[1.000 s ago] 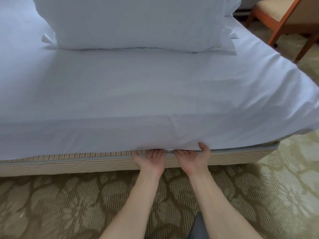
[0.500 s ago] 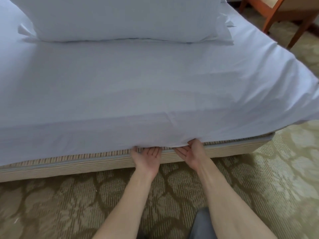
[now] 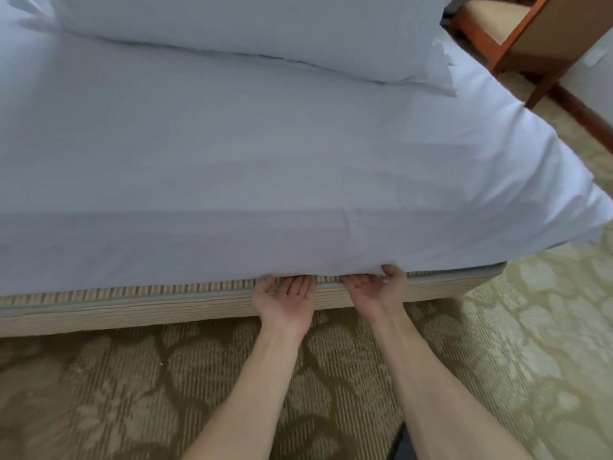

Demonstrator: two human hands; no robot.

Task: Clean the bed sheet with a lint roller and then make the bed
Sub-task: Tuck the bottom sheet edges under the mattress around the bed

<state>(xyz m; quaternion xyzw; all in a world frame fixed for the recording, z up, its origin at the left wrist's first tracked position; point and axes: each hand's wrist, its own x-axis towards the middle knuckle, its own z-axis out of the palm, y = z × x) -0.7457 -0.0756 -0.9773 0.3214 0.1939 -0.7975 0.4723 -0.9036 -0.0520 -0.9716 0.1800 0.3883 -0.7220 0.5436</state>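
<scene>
A beige carpet (image 3: 99,393) with a large leaf pattern covers the floor, and a low bed stands across it. A white sheet (image 3: 232,161) lies over the mattress, fairly smooth on top with soft creases, and hangs down the near side. At the left its hem stops just above the striped base (image 3: 132,303). A white pillow (image 3: 248,24) rests on the sheet at the far end of the bed.

Near the middle of the near edge, the left hand (image 3: 285,302) is turned palm up in front of the base. Its fingers are straight and close together, and their tips go under the hanging hem, out of sight.

Just beside it, the right hand (image 3: 373,292) is also palm up. Its thumb (image 3: 391,272) lies over the outside of the hem while the fingers curl beneath, so it pinches the sheet's edge, which bunches slightly there.

To the right, the sheet's corner hangs loose past the end of the base. A wooden chair (image 3: 517,31) with a tan seat stands beyond the bed's far right corner, well apart from the hands.
</scene>
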